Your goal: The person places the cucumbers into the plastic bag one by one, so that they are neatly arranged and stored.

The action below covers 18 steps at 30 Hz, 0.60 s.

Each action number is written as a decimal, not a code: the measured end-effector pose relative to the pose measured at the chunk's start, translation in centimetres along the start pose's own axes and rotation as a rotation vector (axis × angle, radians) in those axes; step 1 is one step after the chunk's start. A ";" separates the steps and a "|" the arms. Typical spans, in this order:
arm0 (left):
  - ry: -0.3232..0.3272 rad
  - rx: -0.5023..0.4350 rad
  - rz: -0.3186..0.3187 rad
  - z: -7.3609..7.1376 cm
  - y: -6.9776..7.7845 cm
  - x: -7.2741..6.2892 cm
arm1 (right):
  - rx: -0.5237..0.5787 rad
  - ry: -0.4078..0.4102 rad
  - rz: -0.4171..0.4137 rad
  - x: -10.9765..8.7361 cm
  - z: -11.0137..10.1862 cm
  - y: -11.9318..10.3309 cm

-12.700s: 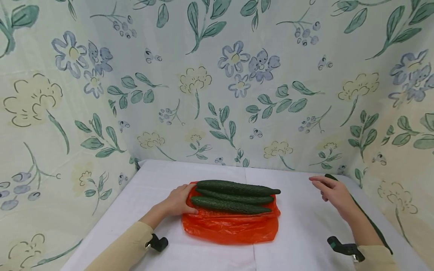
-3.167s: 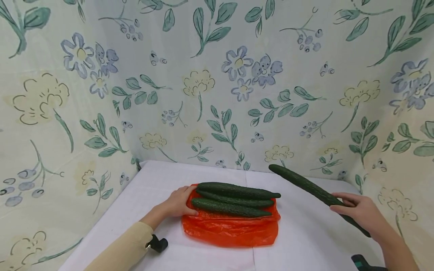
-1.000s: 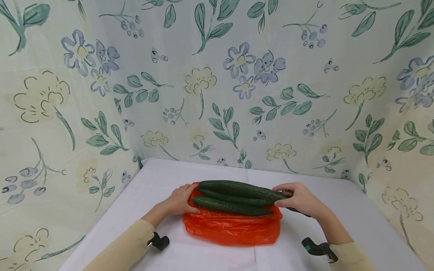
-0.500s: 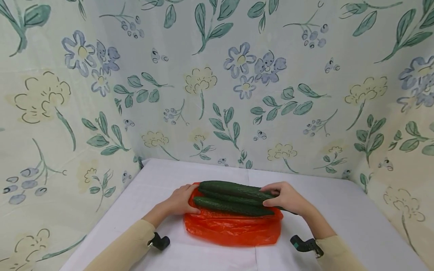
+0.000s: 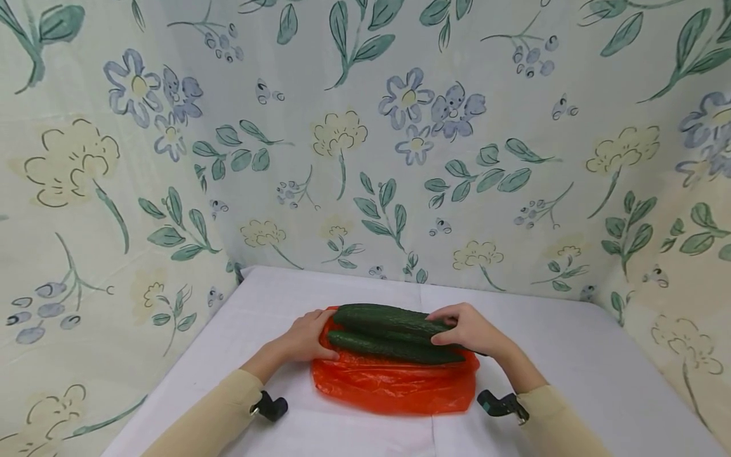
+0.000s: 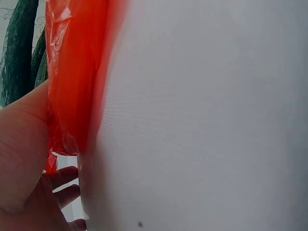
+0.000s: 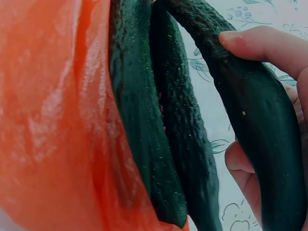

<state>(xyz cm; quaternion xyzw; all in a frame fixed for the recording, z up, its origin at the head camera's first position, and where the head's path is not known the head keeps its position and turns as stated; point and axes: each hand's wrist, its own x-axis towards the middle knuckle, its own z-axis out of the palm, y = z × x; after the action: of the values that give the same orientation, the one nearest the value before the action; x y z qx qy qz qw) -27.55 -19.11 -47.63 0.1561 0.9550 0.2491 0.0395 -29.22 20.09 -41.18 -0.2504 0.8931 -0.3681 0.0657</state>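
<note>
A red plastic bag (image 5: 394, 387) lies mid-table with dark green cucumbers (image 5: 394, 349) lying lengthwise in its mouth. My left hand (image 5: 302, 339) holds the bag's left end, thumb on the near side; the left wrist view shows the thumb (image 6: 24, 139) against the red plastic (image 6: 74, 72). My right hand (image 5: 471, 333) grips another cucumber (image 7: 260, 106) between thumb and fingers, held over the right part of the pile. In the right wrist view this cucumber slants beside two others (image 7: 139, 106) lying along the bag. The hand partly hides their right ends in the head view.
A white cloth covers the table (image 5: 548, 355). Floral fabric (image 5: 354, 158) hangs behind it and along both sides. Each wrist carries a small black camera mount (image 5: 271, 406).
My right hand picked up the cucumber from the table's right side and carried it left to the bag; in the last second both slid further left over the pile. The left hand stayed put.
</note>
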 end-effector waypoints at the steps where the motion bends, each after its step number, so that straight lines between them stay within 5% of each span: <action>1: 0.000 0.005 0.004 0.0 0.0 0.0 | 0.000 -0.002 0.000 0.1 0.1 0.1; 18: 0.003 0.006 0.026 -0.1 0.3 0.0 | -0.077 -0.072 -0.047 1.1 1.0 0.4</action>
<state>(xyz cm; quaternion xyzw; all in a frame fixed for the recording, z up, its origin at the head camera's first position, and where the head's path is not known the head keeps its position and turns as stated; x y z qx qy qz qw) -27.55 -18.94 -47.41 0.1682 0.9537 0.2468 0.0343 -30.05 19.17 -42.13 -0.2868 0.8974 -0.3257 0.0795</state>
